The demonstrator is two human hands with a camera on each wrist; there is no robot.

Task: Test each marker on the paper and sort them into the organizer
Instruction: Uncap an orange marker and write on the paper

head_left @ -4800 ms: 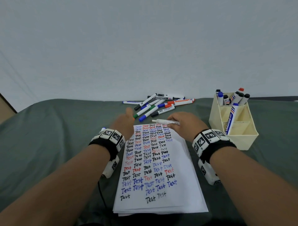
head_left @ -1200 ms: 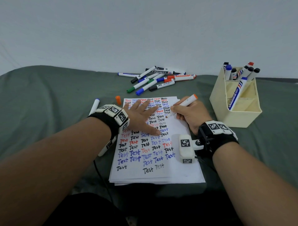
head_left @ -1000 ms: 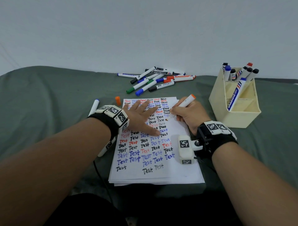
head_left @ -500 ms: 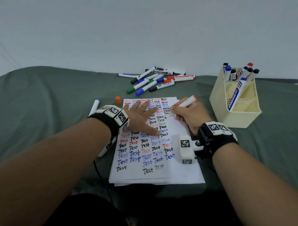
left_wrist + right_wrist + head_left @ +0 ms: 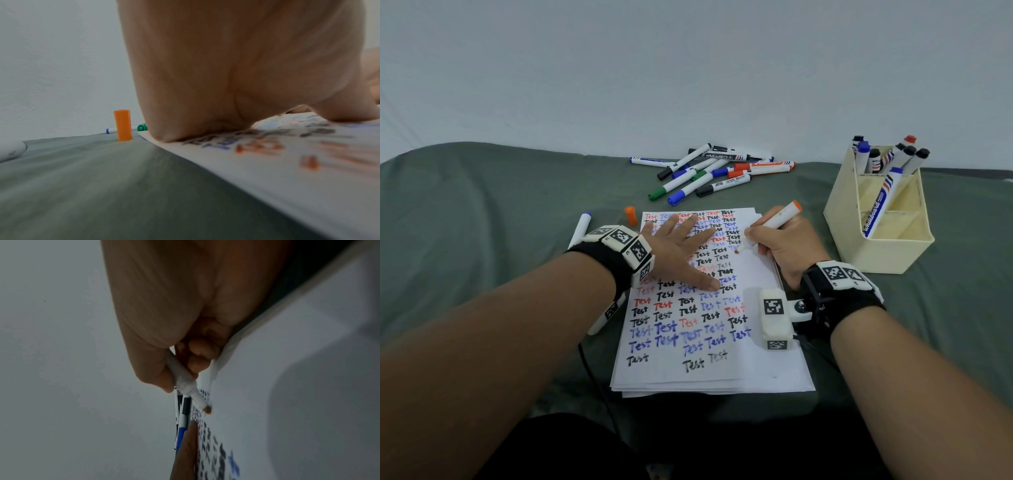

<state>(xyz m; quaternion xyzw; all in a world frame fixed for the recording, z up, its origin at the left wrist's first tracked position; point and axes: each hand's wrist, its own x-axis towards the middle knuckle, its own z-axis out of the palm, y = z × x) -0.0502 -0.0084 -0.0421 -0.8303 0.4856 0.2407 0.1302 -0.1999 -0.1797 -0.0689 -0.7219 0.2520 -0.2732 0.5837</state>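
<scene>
On the paper (image 5: 756,359), two hands: the left (image 5: 681,250) lies flat, the right (image 5: 787,246) pinches one orange marker (image 5: 774,222).

The head view looks forward and down over both forearms at the paper (image 5: 767,363) on the bench (image 5: 482,212). The left wrist view sits low at bench level, close behind the palm, facing the orange cap (image 5: 122,125). The right wrist view, rolled sideways, looks closely along the fingers (image 5: 202,350). All three share the paper.
</scene>
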